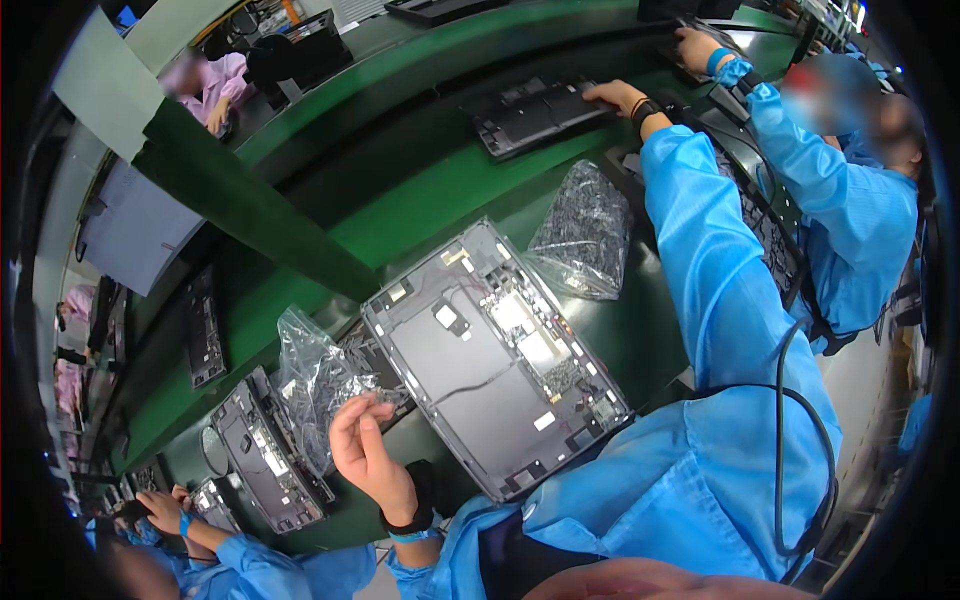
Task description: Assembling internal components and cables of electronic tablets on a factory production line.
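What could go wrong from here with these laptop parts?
The right hand meets the black laptop chassis at one end only, so lifting it that way might let it tip. The grey laptop chassis lies open close to the blue jacket, which could brush its exposed circuit board. The black cable looping over the jacket might snag.

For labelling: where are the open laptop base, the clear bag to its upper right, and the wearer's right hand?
Open laptop base (490,352): head view, dark inner casing near middle.
Clear bag (583,232): head view, wrinkled middle.
Right hand (622,96): head view, its back.
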Demonstrator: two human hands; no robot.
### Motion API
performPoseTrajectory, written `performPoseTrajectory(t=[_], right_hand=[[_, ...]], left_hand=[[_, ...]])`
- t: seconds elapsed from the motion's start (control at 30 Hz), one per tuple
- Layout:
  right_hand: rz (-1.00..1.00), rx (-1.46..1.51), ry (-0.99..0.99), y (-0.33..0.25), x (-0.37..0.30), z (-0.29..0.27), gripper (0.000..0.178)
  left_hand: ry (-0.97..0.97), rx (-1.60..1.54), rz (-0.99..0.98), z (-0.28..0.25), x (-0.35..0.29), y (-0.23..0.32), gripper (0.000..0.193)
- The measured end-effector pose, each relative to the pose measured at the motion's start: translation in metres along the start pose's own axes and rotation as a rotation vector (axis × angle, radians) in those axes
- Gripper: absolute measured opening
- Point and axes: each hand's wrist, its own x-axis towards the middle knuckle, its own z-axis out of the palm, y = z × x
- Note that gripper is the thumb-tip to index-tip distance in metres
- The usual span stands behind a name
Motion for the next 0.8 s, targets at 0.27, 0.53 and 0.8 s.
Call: performPoseTrajectory(t=[0.27, 0.53, 0.8], right_hand=[[-0.131, 0.899, -0.239, -0.042, -0.126, 0.042, 0.016], [-0.404, 1.236, -0.275, -0.066, -0.390, 0.066, 0.019], [-0.825, 0.883, -0.826, 0.012, -0.484, 0.070, 0.071]], left_hand=[[-0.538, -0.196, -0.192, 0.014, 0.037, 0.051, 0.031], [-0.461, -0.442, -0.514, 0.091, 0.069, 0.086, 0.047], [-0.231, -0.559, -0.498, 0.058, 0.055, 0.069, 0.032]])
